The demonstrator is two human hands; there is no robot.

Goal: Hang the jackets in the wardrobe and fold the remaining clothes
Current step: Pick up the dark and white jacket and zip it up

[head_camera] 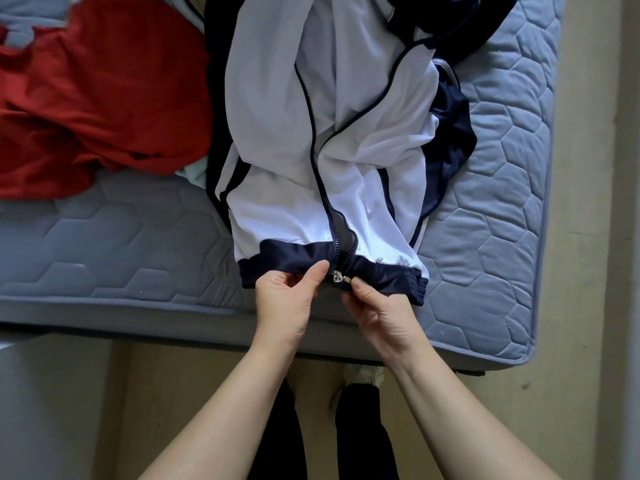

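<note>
Your left hand [287,299] pinches the navy hem of the white jacket [277,133] — it lies open on the mattress [104,237]. Your right hand [377,313] pinches the zipper pull [337,278] at that hem — beside a red garment [97,98].

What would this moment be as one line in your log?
jacket: on mattress | left hand: pinches hem | right hand: pinches hem by zipper slider | hanging: not yet
</note>
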